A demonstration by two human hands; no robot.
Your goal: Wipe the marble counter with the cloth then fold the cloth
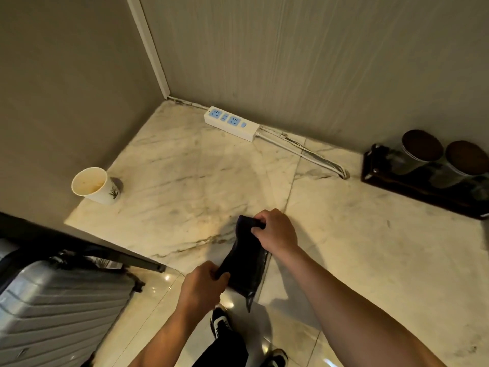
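A dark cloth (244, 258), folded into a narrow strip, lies across the front edge of the marble counter (185, 165), with its near end hanging over the edge. My right hand (275, 230) pinches the far end of the cloth on the counter. My left hand (202, 287) grips the near end, just off the counter's edge. The cloth stretches between the two hands.
A paper cup (94, 185) stands at the counter's left edge. A white power strip (231, 123) with its cable lies along the back wall. A dark tray (423, 186) with two jars sits at the right. A grey suitcase (58, 308) stands on the floor to the left.
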